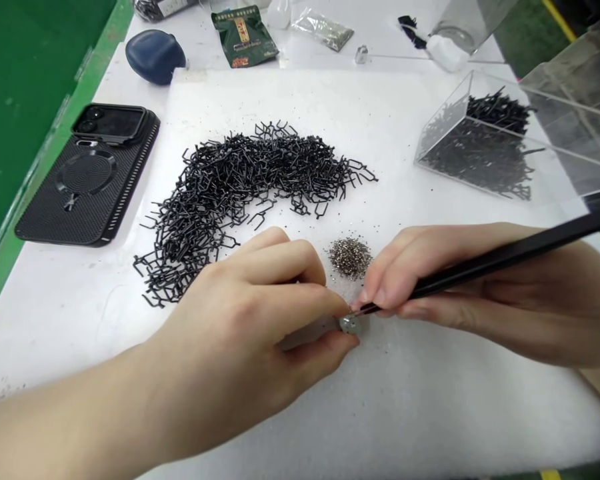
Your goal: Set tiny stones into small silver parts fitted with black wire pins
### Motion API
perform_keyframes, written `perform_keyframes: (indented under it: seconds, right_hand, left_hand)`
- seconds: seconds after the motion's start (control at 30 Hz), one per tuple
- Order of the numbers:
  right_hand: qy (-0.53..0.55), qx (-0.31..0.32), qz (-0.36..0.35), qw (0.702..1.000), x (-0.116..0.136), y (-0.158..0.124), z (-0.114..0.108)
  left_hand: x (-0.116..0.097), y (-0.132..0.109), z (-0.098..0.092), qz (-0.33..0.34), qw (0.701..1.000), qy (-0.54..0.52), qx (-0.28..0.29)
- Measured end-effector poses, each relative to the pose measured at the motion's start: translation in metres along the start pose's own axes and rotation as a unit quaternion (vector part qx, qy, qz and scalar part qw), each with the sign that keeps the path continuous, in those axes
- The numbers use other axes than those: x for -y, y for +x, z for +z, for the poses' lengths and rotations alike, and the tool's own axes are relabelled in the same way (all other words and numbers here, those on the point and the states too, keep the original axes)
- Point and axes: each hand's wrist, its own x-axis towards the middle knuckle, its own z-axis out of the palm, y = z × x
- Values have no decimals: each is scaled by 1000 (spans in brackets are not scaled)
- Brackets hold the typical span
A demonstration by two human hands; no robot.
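My left hand [260,313] pinches a small silvery metal piece [350,325] between thumb and forefinger, low over the white work surface. Black tweezers [510,257] lie in my right hand [460,293], their tips touching or very near the top of the metal piece. What sits between the tips is too small to make out. Just beyond my fingertips is a little heap of tiny shiny metal parts [350,258]. A long curved pile of thin black forked parts [250,177] spreads behind my left hand.
A clear box [480,147] lies tipped at the right with black parts inside. A black phone [87,173] rests at the left. Along the back are a dark blue rounded object [155,56], a green packet [244,37], a clear bag [325,28] and a small metal piece [361,54].
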Motion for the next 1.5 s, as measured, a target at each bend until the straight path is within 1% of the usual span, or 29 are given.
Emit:
perform_keyframes:
  seconds: [0.13, 0.27, 0.37, 0.4, 0.43, 0.47, 0.5, 0.67, 0.8, 0.9, 1.03, 1.2, 1.23, 1.27, 1.37, 1.43, 1.5]
  right_hand:
    - [-3, 0, 3, 1000, 0, 0, 0]
    - [26, -14, 12, 999, 1, 3, 2]
    - [42, -12, 23, 999, 2, 5, 3]
    - [44, -9, 26, 999, 2, 5, 3]
    - [45, -7, 28, 999, 2, 5, 3]
    - [47, -5, 30, 998, 2, 6, 3]
    - [48, -5, 31, 998, 2, 6, 3]
    - [27, -4, 27, 999, 2, 4, 2]
    - [37, -6, 34, 999, 4, 3, 2]
    - [53, -13, 38, 998, 4, 2, 3]
    - [34, -16, 21, 999, 0, 2, 3]
    - [16, 1, -2, 1000, -2, 3, 1]
    - [22, -1, 2, 1000, -1, 3, 1]
    - [30, -7, 3, 1000, 0, 3, 1]
    - [21, -60, -15, 998, 2, 1, 0]
    - [-15, -101, -32, 994, 3, 0, -2]
    - [-54, -121, -28, 991, 2, 0, -4]
  left_hand:
    - [2, -7, 0, 8, 1000, -10, 4]
    - [5, -16, -3, 28, 998, -61, 0]
    - [6, -19, -4, 30, 996, -78, -2]
    - [7, -19, -3, 29, 996, -80, 3]
    - [7, -19, -2, 35, 996, -85, -12]
    - [7, -19, -1, 33, 996, -87, -12]
    - [7, -19, 1, 38, 995, -90, -24]
    - [7, -17, 2, 27, 996, -86, -3]
    - [7, -18, 1, 28, 996, -83, -23]
    - [6, -19, 1, 23, 996, -84, -14]
    - [5, -19, 0, 18, 996, -86, -1]
    - [4, -16, -4, 18, 996, -85, 7]
    - [4, -16, -5, 29, 996, -86, -13]
    - [4, -17, -6, 19, 996, -81, 10]
    - [7, -19, -6, 18, 997, -74, 13]
    - [11, -22, -2, 29, 997, -69, -11]
    - [14, -25, 2, 43, 996, -66, -36]
